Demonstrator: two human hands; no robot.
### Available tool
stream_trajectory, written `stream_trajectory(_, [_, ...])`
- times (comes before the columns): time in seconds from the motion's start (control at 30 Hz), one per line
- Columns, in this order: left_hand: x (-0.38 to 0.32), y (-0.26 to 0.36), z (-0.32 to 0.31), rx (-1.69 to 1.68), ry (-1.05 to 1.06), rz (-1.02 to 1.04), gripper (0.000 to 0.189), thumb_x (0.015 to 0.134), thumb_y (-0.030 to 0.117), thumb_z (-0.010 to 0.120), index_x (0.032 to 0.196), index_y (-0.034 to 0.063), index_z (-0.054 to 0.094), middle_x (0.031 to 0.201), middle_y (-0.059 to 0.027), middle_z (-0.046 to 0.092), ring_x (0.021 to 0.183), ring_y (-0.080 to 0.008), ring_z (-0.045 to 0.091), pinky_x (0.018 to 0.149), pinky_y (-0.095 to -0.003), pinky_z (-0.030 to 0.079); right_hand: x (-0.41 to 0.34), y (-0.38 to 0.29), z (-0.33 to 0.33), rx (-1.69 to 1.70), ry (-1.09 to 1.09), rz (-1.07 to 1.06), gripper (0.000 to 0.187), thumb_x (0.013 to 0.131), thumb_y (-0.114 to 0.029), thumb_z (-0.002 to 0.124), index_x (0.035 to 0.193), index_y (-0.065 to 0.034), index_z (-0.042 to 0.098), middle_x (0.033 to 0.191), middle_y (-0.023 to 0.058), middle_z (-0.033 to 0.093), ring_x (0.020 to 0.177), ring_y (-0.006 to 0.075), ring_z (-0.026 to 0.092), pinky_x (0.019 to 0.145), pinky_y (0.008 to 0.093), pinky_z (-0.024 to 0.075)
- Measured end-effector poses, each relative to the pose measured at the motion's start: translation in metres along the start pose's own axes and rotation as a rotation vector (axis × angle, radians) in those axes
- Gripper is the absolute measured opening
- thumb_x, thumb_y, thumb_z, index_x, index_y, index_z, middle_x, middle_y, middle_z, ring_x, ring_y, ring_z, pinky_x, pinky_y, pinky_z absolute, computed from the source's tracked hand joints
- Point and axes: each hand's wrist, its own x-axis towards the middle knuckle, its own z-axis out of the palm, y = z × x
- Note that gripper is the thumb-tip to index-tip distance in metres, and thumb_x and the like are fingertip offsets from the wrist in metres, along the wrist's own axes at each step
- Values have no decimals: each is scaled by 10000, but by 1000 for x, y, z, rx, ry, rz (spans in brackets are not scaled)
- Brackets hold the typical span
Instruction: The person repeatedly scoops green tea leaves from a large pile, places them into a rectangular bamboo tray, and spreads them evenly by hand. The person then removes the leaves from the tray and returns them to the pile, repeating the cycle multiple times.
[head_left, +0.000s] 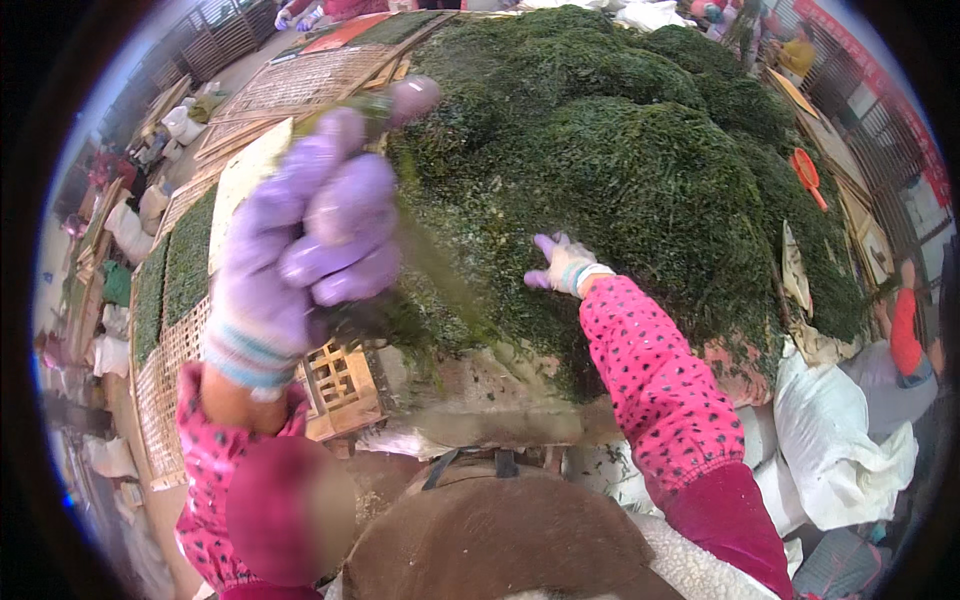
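A large heap of dark green, stringy seaweed (637, 172) covers the work surface before me. My left hand (330, 217), in a purple-coated knit glove, is raised close to the camera at the left. Its fingers are curled around a few green strands (442, 277), blurred, which trail down to the right. My right hand (562, 262), in a similar glove, rests at the near face of the heap with its fingers spread; its fingertips touch the seaweed, and nothing shows held in it.
Lattice racks (180, 375) and mats of green seaweed (187, 255) lie at the left. A small wooden grid (337, 382) is below my left hand. An orange strainer (807, 176) lies on the heap's right side. White sacks (832, 442) stand at the lower right. Other people work around the edges.
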Motion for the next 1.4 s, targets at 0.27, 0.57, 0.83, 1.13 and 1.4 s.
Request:
stream_trajectory(0.27, [-21, 17, 39, -62, 199, 58, 630, 1128, 263, 300, 1595, -13, -19, 528, 16, 460, 326, -61, 331, 328, -237, 301, 32, -14, 38, -228, -186, 13, 568, 846, -295, 778, 1376, -226, 587, 1562, 219, 386, 1374, 446, 450, 1104, 532, 428])
stream_trajectory(0.57, [-24, 5, -3, -28, 200, 37, 498, 1104, 284, 410, 1519, 13, 361, 696, 46, 491, 441, -25, 306, 462, -224, 327, -63, 63, -141, 616, 318, -292, 434, 805, -65, 772, 1227, -57, 672, 1142, 57, 696, 1055, 214, 641, 951, 352, 515])
stream_trajectory(0.83, [8, -24, -30, -293, 78, -35, 354, 1040, 116, 527, 1360, -32, 492, 1533, -263, 392, 1343, -322, 537, 998, -365, 594, -131, 51, -244, 1153, 512, -505, 431, 844, 72, 644, 1267, -13, 653, 1120, 32, 714, 955, 109, 625, 902, 273, 501])
stream_trajectory(1.13, [27, -59, -50, -410, 4, -155, 392, 1002, 79, 572, 1379, -4, 506, 1350, -183, 592, 980, -148, 666, 632, -194, 507, -156, 34, -278, 763, 631, -325, 420, 842, 126, 631, 1211, -72, 664, 1142, 40, 689, 1009, 121, 619, 929, 262, 501])
stream_trajectory(1.4, [30, -97, -55, -286, 113, -273, 460, 1033, 248, 557, 1437, 42, 479, 1178, -97, 665, 790, -103, 580, 517, -181, 420, -160, 18, -309, 872, 638, -627, 351, 839, 59, 676, 1182, -17, 672, 1149, 35, 695, 1060, 128, 631, 969, 291, 501])
